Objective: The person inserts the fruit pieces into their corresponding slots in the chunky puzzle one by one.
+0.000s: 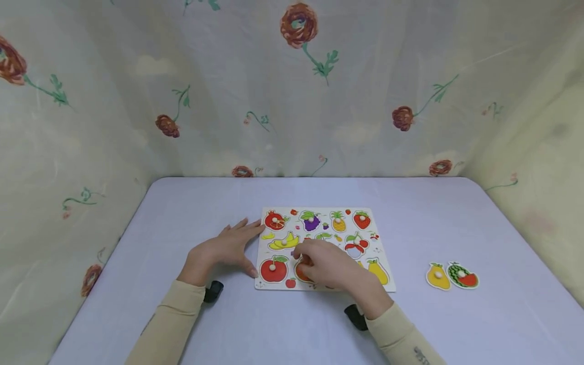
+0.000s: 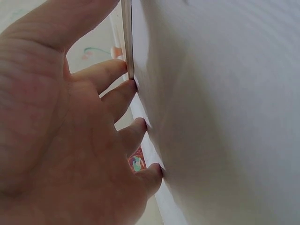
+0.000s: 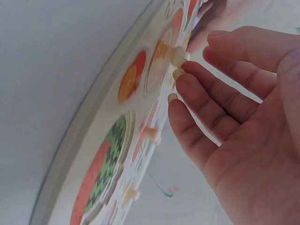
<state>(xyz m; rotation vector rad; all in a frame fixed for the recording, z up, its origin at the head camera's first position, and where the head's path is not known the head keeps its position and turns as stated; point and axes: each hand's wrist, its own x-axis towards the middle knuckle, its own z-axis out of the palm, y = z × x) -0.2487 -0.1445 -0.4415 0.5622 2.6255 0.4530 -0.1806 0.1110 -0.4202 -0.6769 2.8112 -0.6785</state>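
Observation:
A white wooden fruit puzzle board lies on the table. My left hand spreads its fingers along the board's left edge, thumb near the lower left corner. In the left wrist view those fingertips are right at the edge. My right hand is over the board's lower middle, at the round orange piece. In the right wrist view, its fingertips are right beside that piece's blurred wooden knob, with the thumb held apart. The red apple piece sits to the left of it.
Pomegranate, grape, pineapple, strawberry and banana pieces sit in the board. A pear piece and a watermelon piece lie loose to the right. Flowered cloth hangs behind the table.

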